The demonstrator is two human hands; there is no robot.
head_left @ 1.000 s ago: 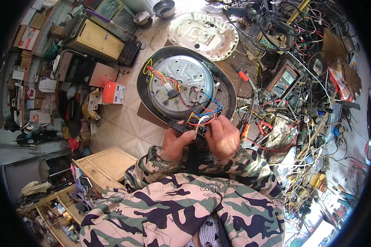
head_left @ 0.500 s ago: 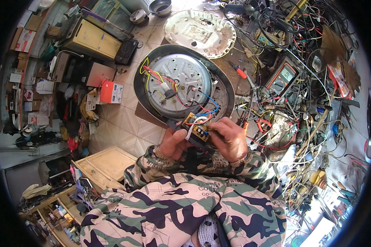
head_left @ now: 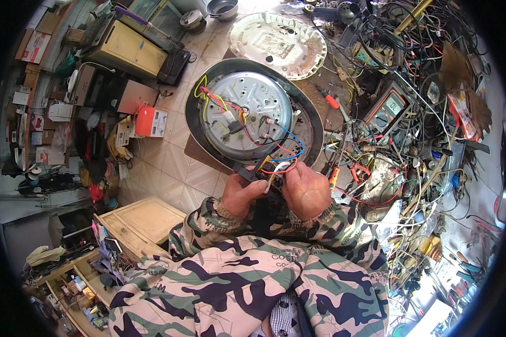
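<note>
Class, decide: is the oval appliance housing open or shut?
Open: the housing shows its round metal plate uncovered, and a blue wire runs out toward the black-framed board in the left hand.

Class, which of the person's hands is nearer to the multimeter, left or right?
Right. In the picture, the right hand is below and to the left of the multimeter; the left hand, gripping a dark casing, is farther left.

left hand: gripping, thumb uppermost | right hand: back upward, fingers bent | forearms: sleeved, angled inward
</note>
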